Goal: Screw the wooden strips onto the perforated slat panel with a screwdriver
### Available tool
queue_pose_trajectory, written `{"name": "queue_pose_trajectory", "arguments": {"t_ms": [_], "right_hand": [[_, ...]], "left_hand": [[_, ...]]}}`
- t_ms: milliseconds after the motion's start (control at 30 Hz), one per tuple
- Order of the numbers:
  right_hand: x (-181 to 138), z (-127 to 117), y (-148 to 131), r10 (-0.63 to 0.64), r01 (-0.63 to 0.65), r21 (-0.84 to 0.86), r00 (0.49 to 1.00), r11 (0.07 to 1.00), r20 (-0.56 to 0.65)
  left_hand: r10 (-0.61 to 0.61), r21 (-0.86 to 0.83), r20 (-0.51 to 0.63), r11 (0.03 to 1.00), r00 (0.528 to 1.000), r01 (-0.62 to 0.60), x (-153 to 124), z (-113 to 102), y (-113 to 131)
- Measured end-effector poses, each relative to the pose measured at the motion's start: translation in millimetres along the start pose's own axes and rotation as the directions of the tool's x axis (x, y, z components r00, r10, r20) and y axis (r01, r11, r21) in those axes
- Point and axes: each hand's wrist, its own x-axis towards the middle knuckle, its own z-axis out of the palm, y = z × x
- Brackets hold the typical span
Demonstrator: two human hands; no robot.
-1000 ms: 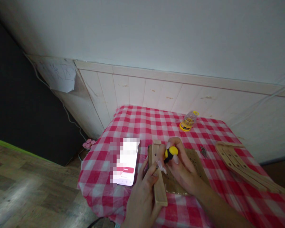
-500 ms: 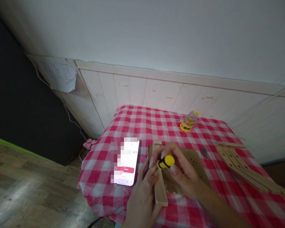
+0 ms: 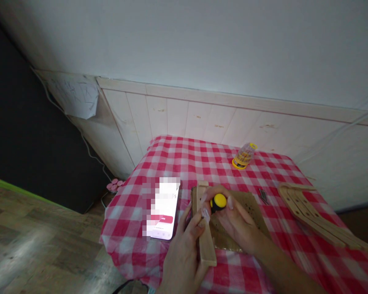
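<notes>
My left hand [image 3: 185,245] is closed around a pale wooden bar [image 3: 207,245] that lies lengthwise in front of me. My right hand [image 3: 237,220] grips a screwdriver [image 3: 218,201] with a yellow and black handle, held over the bar. The screwdriver's tip is hidden by my fingers, near my left fingertips. Beneath the bar and my right hand lies a brown board [image 3: 225,232], which looks like cardboard and has small holes.
A lit phone [image 3: 165,210] lies left of my hands. Several screws [image 3: 263,196] and curved wooden slats [image 3: 309,212] lie to the right. A clear, yellow-based container [image 3: 244,156] stands at the back of the checked tablecloth [image 3: 190,159], near the wall.
My right hand has shifted its fingers and turned the screwdriver handle, which now points more toward me. The left hand and the wooden bar stay in place.
</notes>
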Motion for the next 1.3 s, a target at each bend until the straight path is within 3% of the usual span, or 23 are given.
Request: {"name": "queue_pose_trajectory", "arguments": {"t_ms": [100, 300, 733, 1133, 1300], "right_hand": [[-1.8, 0.0, -2.7, -0.018, 0.018, -0.079, 1.0, 0.997, 0.007], [2.7, 5.3, -2.8, -0.034, 0.034, 0.017, 0.999, 0.999, -0.029], [2.0, -1.6, 9.4, -0.022, 0.018, -0.055, 0.997, 0.998, -0.071], [6.4, 5.1, 8.5, 0.083, -0.066, 0.154, 0.991, 0.986, -0.107], [1.5, 1.2, 9.1, 0.006, -0.004, 0.034, 0.998, 0.999, -0.07]], "left_hand": [[-0.011, 0.005, 0.002, 1.0, 1.0, 0.011, -1.4, 0.5, -1.0], [-0.023, 0.0, -0.003, 1.0, 1.0, 0.023, -3.4, 3.2, -2.4], [-0.012, 0.005, 0.016, 1.0, 1.0, 0.012, -2.9, 2.6, -3.6], [-0.003, 0.035, -0.021, 0.999, 1.0, 0.004, -5.6, 4.9, -5.7], [0.017, -0.002, -0.016, 1.0, 1.0, -0.017, -1.7, 1.4, -4.0]]}}
